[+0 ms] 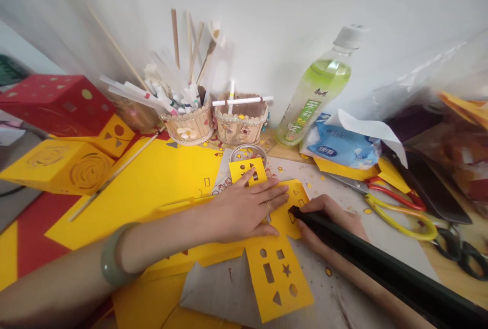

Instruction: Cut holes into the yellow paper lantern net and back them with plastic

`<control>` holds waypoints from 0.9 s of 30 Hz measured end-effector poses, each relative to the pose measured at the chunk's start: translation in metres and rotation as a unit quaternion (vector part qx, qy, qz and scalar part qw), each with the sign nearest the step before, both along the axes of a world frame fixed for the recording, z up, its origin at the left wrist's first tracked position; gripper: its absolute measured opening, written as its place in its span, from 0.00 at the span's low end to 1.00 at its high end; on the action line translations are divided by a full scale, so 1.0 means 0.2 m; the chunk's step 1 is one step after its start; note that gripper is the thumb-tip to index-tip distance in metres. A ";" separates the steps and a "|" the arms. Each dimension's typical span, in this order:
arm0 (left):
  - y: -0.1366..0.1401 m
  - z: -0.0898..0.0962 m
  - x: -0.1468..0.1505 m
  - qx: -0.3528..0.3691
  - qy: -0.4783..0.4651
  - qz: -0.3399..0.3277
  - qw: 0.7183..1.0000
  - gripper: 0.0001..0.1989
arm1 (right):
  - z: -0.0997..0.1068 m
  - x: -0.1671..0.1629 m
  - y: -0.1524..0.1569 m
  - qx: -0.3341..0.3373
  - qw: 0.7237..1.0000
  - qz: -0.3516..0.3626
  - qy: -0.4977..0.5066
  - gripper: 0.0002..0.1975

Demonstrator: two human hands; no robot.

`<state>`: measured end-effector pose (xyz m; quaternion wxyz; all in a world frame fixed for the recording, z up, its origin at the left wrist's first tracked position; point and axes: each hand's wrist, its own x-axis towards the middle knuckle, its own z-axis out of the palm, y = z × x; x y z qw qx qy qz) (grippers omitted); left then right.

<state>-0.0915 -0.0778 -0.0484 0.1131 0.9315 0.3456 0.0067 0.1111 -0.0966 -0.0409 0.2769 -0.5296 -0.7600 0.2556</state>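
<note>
My left hand (247, 207) lies flat with fingers spread on a yellow paper piece that has cut-out and drawn shapes. A green bangle (118, 253) circles that wrist. My right hand (333, 214) is closed around the front end of a long black tool (358, 250), whose kind I cannot tell. Its dark tip is beside a drawn rectangle on the yellow paper (292, 197); contact is unclear. The tool hides part of the right fingers. Below the hands is a yellow flap (278, 280) with star, rectangle and other cut-outs.
Behind stand two wooden baskets (188, 128) with pens and sticks, a round tin (249, 150) and a green drink bottle (316, 95). Tissues (339, 146), scissors (400, 217) and a dark phone-like slab (434, 191) lie right. Red and yellow paper boxes (61, 105) sit left.
</note>
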 end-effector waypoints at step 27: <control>0.00 0.01 0.00 0.018 0.020 -0.005 1.000 0.31 | -0.04 0.01 0.00 0.056 0.997 0.045 -0.023 0.03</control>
